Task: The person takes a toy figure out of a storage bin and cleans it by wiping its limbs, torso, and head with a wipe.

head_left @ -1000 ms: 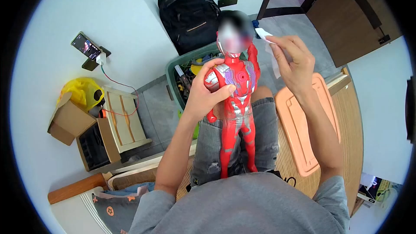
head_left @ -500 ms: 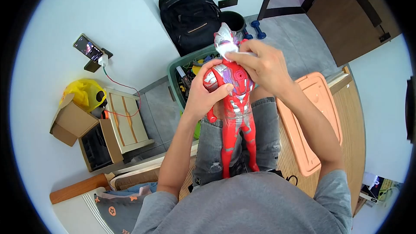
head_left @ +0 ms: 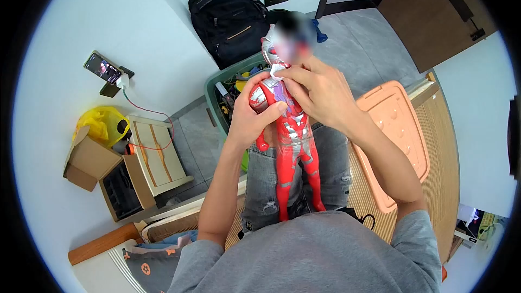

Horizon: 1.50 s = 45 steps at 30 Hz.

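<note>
My left hand [head_left: 253, 116] clamps red figure [head_left: 296, 140], presumably bracing it, feet at near edge of lap [head_left: 261, 184]; right hand [head_left: 326, 93] pinches tissue [head_left: 277, 70] by neck.

gray T-shirt [head_left: 304, 255], short L sleeve [head_left: 196, 263] & R sleeve [head_left: 419, 244] w/ lt bluish cast, dk gray denim shorts [head_left: 331, 165] w/ faded wash, pale frayed patch [head_left: 269, 206] on L leg, bare forearms [head_left: 220, 190]
</note>
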Tool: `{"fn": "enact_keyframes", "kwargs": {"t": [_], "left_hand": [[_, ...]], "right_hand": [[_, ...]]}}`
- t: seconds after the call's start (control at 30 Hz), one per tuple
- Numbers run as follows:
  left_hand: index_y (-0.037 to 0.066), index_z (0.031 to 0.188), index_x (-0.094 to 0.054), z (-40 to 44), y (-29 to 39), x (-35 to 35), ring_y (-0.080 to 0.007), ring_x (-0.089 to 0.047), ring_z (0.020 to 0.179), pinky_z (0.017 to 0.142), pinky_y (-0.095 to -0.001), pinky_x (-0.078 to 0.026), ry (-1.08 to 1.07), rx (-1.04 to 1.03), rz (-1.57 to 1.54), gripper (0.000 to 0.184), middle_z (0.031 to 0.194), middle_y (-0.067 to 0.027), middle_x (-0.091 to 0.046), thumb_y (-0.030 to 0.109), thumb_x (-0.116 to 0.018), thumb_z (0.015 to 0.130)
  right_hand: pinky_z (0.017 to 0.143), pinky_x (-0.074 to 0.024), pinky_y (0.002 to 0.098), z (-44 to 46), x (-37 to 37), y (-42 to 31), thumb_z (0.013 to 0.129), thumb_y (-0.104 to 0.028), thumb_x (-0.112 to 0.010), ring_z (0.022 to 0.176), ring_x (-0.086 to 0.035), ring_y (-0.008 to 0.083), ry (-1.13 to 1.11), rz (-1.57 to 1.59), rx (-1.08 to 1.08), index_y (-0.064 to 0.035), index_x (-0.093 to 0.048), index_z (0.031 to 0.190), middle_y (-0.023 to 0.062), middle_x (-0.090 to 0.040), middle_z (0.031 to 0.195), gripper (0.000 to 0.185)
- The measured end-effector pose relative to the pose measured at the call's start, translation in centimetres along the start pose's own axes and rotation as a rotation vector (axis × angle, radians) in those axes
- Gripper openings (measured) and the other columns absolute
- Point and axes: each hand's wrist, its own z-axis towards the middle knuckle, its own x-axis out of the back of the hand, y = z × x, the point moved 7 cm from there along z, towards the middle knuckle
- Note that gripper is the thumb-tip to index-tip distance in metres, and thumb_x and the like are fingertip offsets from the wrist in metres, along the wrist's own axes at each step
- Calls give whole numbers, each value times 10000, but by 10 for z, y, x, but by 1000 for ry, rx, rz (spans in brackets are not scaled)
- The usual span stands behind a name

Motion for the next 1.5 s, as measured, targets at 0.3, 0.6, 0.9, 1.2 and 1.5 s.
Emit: {"fn": "enact_keyframes", "kwargs": {"t": [0.3,0.6,0.9,1.2,1.5], "left_hand": [[6,1349,-453,2,-2,-1,-144,-613,1031,918,-311,-505,-34,31,-40,632,1170,-114,-609,112,-761,808],[15,1342,-473,0,1,2,-142,-609,1033,915,-304,-505,0,12,-13,628,1176,-114,-606,128,-767,799],[13,1346,-468,0,-5,6,-157,-611,1047,927,-305,-498,5,32,-23,673,1183,-104,-605,224,-808,806],[-4,1365,-460,-18,9,12,-183,-567,1155,975,-326,-463,118,-162,160,625,1291,-125,-573,195,-753,850],[-16,1156,-618,-34,74,-35,-159,-587,1028,843,-270,-453,-11,-379,186,356,1150,-113,-635,66,-733,830]], "right_hand": [[619,-519,383,-10,6,2,869,-121,-650,710,-639,281,103,79,-96,-74,-726,993,90,-582,904,153],[623,-520,376,-22,4,-2,881,-135,-643,713,-642,275,124,117,-131,-96,-731,1009,80,-586,891,161],[657,-502,334,-25,-2,23,890,-135,-642,725,-641,221,232,368,-254,-104,-740,1040,77,-616,868,182],[805,-538,264,-35,5,38,1022,-181,-512,914,-657,103,320,1423,-554,18,-575,1221,75,-685,1056,288],[825,-527,258,-28,16,-8,1009,-129,-517,935,-642,96,265,1491,-450,13,-562,1234,67,-665,1084,270]]}}
